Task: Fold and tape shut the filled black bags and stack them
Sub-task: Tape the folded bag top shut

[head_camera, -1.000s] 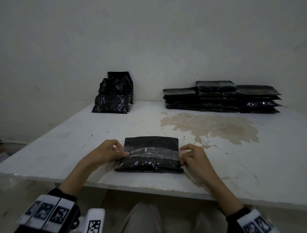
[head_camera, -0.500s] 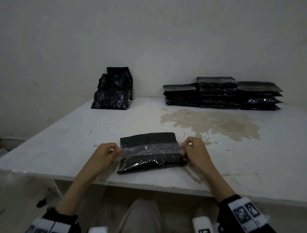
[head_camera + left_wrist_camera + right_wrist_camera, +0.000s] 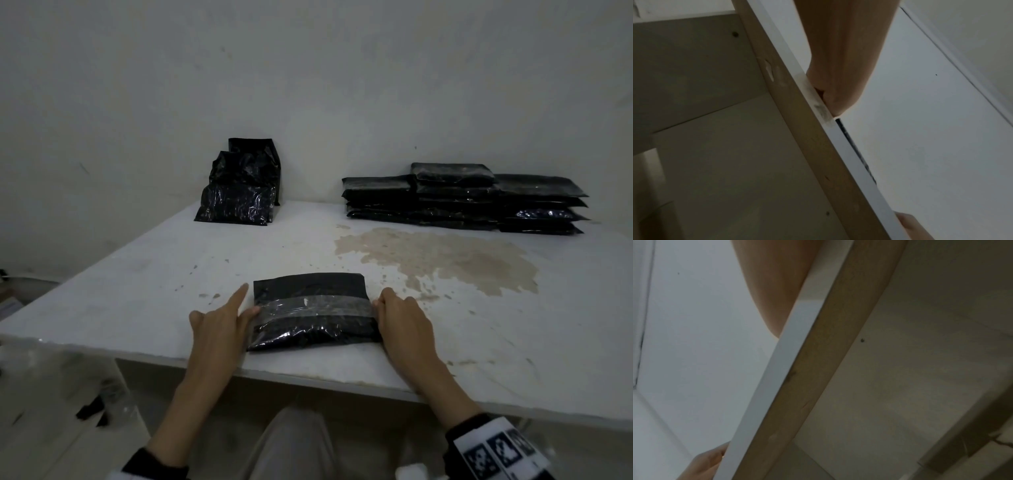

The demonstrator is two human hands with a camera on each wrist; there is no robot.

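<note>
A filled black bag (image 3: 310, 329) lies folded near the table's front edge, with a strip of clear tape (image 3: 315, 306) across its fold. My left hand (image 3: 251, 310) rests at the bag's left edge: the index finger points straight out beside the bag while the other fingers press the tape end there. My right hand (image 3: 378, 303) is at the right edge, with fingers and thumb curled on the bag where the tape ends. The left wrist view looks up from below the table edge and shows only a sliver of the bag (image 3: 856, 151). My fingertips are hidden in both wrist views.
A low stack of taped flat black bags (image 3: 462, 202) sits at the back right against the wall. Several filled, unfolded black bags (image 3: 239, 195) stand at the back left. A brown stain (image 3: 438, 257) marks the white table (image 3: 137, 274) between them.
Both hands pinched the tape ends earlier. Now the left index finger has straightened out, the left hand presses instead of pinching, and the right hand has slid onto the bag's edge.
</note>
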